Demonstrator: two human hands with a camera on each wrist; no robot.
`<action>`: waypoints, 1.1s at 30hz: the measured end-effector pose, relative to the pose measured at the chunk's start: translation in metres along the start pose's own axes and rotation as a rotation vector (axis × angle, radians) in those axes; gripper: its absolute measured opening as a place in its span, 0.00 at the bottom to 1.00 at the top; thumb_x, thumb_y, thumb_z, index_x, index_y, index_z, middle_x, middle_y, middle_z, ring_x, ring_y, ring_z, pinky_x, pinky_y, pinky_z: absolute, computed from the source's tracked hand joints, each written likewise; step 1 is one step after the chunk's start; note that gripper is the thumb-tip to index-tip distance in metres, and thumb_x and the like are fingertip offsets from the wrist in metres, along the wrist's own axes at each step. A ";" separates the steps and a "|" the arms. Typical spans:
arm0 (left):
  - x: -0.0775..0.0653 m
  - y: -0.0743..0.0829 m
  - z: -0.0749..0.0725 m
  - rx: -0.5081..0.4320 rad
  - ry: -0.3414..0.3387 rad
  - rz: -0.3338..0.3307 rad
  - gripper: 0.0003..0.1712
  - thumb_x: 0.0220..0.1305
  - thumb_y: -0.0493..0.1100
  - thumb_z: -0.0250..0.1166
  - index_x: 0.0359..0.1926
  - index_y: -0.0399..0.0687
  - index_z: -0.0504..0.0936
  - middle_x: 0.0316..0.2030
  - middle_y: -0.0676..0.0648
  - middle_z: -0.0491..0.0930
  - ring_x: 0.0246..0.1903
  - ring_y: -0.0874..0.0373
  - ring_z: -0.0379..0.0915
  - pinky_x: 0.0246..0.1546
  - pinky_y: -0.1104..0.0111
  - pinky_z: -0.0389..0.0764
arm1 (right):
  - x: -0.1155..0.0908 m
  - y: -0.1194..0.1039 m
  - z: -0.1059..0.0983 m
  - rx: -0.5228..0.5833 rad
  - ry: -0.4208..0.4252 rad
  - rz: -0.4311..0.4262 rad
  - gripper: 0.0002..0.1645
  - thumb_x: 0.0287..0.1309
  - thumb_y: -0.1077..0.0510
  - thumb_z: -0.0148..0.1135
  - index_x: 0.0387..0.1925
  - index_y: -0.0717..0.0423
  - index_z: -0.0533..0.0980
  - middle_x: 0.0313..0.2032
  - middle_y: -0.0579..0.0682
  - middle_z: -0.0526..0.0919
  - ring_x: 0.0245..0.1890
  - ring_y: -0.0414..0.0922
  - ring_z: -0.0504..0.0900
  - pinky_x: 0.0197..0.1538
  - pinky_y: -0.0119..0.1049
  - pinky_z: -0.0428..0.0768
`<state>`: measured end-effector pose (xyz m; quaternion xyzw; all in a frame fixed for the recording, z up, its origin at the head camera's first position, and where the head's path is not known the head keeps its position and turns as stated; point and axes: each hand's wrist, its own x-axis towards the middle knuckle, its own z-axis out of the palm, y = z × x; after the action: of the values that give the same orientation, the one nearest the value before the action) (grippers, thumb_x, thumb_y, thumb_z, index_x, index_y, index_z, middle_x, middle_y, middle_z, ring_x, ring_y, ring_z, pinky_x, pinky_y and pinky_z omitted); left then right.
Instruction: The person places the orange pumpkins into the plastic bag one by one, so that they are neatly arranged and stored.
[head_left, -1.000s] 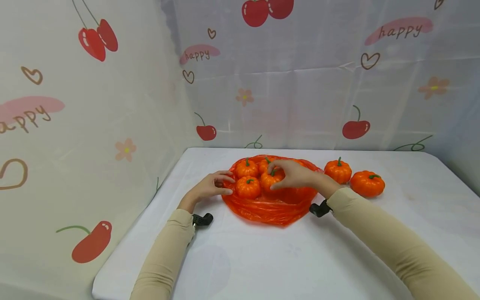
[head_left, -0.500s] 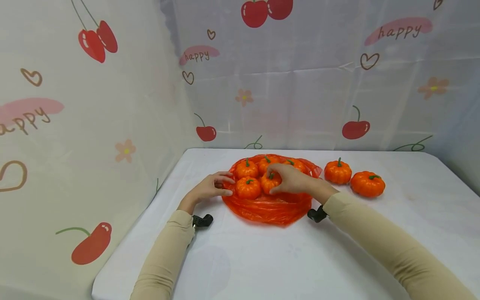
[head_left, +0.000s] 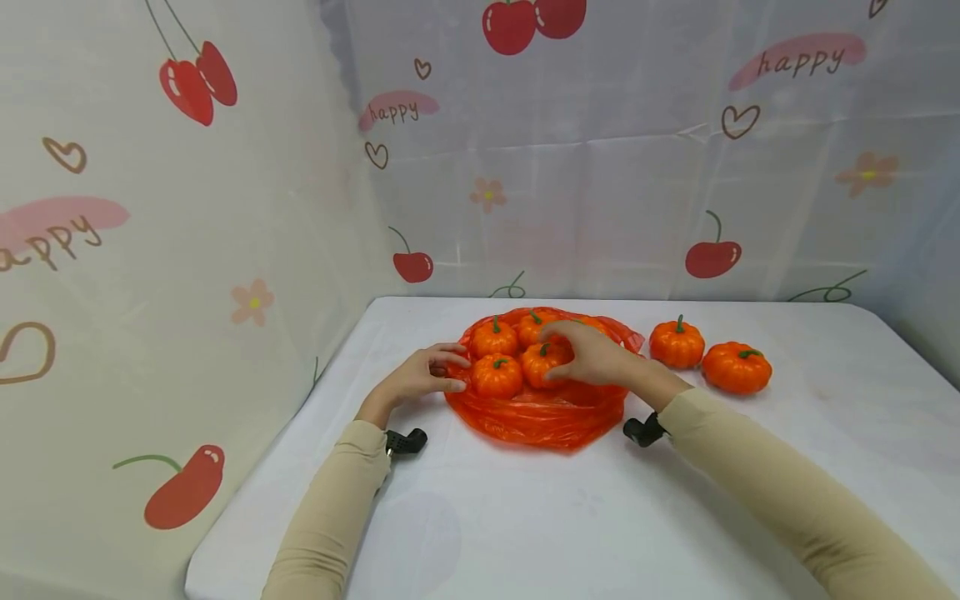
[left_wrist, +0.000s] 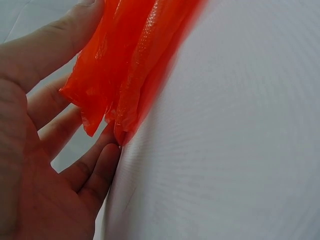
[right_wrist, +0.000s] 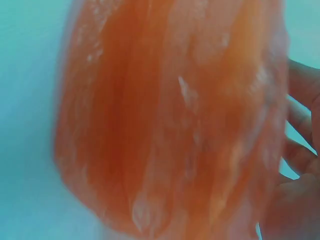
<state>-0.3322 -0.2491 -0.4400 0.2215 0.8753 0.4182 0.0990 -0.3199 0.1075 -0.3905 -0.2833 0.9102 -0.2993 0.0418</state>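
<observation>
A thin red plastic bag (head_left: 536, 425) lies opened out on the table, with several small orange pumpkins with green stems inside. My left hand (head_left: 416, 375) is at the bag's left edge, fingers relaxed and spread. In the left wrist view the bag's edge (left_wrist: 120, 65) hangs between thumb and fingers (left_wrist: 97, 170). My right hand (head_left: 596, 354) is over the bag beside the front middle pumpkin (head_left: 542, 365), thumb and fingers apart around its right side. The right wrist view shows the bag's blurred side (right_wrist: 170, 120), with that hand partly hidden behind it.
Two more pumpkins, one upright (head_left: 677, 345) and one tilted (head_left: 737, 368), sit on the white table (head_left: 525, 525) right of the bag, close to my right forearm. A printed curtain (head_left: 585, 192) stands behind the table and along its left side.
The front middle pumpkin has shifted slightly left and down in the bag. My right hand has eased off it to the right, its fingers loosening. My left hand has not visibly moved.
</observation>
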 end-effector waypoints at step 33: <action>0.001 0.001 0.001 -0.016 0.002 0.012 0.23 0.61 0.48 0.76 0.57 0.54 0.87 0.73 0.51 0.68 0.70 0.47 0.68 0.69 0.51 0.73 | -0.122 0.066 -0.097 -0.006 0.110 0.054 0.28 0.62 0.44 0.73 0.60 0.47 0.78 0.61 0.55 0.82 0.61 0.58 0.79 0.60 0.56 0.80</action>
<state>-0.3319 -0.2472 -0.4397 0.2256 0.8708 0.4259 0.0972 -0.2745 0.2679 -0.3599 -0.2419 0.9193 -0.3105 -0.0011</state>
